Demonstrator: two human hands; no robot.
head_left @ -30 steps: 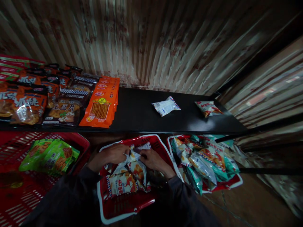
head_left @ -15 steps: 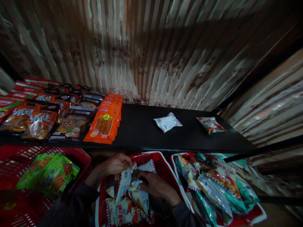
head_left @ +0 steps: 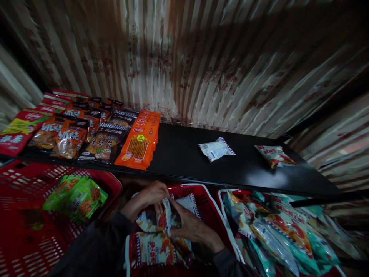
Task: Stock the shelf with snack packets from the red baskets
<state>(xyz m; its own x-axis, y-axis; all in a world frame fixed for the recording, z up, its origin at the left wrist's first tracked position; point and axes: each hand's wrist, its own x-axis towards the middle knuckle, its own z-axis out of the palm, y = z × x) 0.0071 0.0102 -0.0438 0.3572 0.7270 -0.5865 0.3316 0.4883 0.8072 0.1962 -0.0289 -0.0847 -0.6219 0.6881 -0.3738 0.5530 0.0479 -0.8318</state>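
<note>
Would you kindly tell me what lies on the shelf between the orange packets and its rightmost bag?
In the head view, one white packet with striped ends lies between them, on the black shelf.

2 bare hands (head_left: 152,194) (head_left: 191,226) close together

Exposure was low throughout; the upper corners fell to near black. Strongest glare was a soft white patch on the black shelf (head_left: 178,154), toward its right end. Small highlights sat on the silvery packet (head_left: 273,238) at lower right. A broad shadow darkened the upper part of the pleated backing sheet (head_left: 161,77). The dark sleeves (head_left: 95,246) merged into murk; the left hand (head_left: 151,194) and right hand (head_left: 191,227) were dimly lit, soft in detail. Wide-angle stretch smeared the side sheeting (head_left: 343,154). Light source could not be located
</note>
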